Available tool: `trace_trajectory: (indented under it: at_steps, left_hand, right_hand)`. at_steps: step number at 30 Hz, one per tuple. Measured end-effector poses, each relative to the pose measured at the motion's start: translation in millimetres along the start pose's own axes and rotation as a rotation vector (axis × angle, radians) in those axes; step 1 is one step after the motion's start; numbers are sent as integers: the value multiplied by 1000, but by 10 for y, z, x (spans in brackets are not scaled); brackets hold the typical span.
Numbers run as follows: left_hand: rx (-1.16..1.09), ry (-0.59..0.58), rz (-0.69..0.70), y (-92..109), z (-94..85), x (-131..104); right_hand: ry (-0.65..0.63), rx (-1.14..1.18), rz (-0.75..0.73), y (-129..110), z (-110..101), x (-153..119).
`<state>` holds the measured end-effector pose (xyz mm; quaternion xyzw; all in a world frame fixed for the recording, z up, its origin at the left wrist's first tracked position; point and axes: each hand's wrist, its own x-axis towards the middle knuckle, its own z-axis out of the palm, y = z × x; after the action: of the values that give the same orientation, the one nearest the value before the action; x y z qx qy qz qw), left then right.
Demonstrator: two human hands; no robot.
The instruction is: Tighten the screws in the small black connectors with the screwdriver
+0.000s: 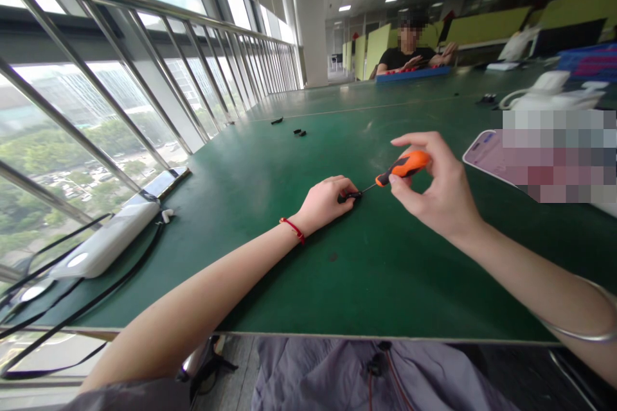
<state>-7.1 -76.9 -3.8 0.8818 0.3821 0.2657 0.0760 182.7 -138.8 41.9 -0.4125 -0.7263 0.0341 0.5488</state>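
My left hand (pixel 330 202) rests on the green table (pixel 270 282), its fingers closed on a small black part (pixel 353 196) and pressing it to the surface. An orange and black screwdriver (pixel 407 166) is gripped by its handle in my right hand (pixel 441 189). Its thin shaft slants down to the left, and the tip meets the small black part beside my left fingertips. The thumb is at the handle's underside, while the index finger stretches out above it. Most of the black part is hidden by my left fingers.
Small black pieces (pixel 299 133) lie farther up the table. At left are a white device (pixel 113 237) with black cables and a phone (pixel 168 183) near the metal railing (pixel 159 19). Right stands a pink-framed pad (pixel 496 157). Another person (pixel 409 54) sits across, behind a blue tray (pixel 414 75).
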Motion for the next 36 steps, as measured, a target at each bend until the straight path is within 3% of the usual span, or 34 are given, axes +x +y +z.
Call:
trace_trajectory:
  at_steps: [7, 13, 20, 26, 32, 36]
  left_hand:
    - [5, -2, 3, 9, -4, -2]
    - [11, -14, -14, 18, -16, -1]
    - [24, 0, 5, 7, -5, 0]
    - [14, -7, 0, 6, -2, -4]
    - [13, -12, -7, 8, -4, -2]
    - [9, -9, -6, 14, -10, 0]
  right_hand:
    - [-138, -21, 100, -29, -13, 6]
    - [-20, -17, 29, -6, -8, -6]
    - [-142, -34, 105, -18, -18, 4]
    - [-8, 8, 27, 10, 6, 3]
    - [-120, -10, 122, -2, -25, 16]
    - [-21, -14, 41, 17, -3, 5]
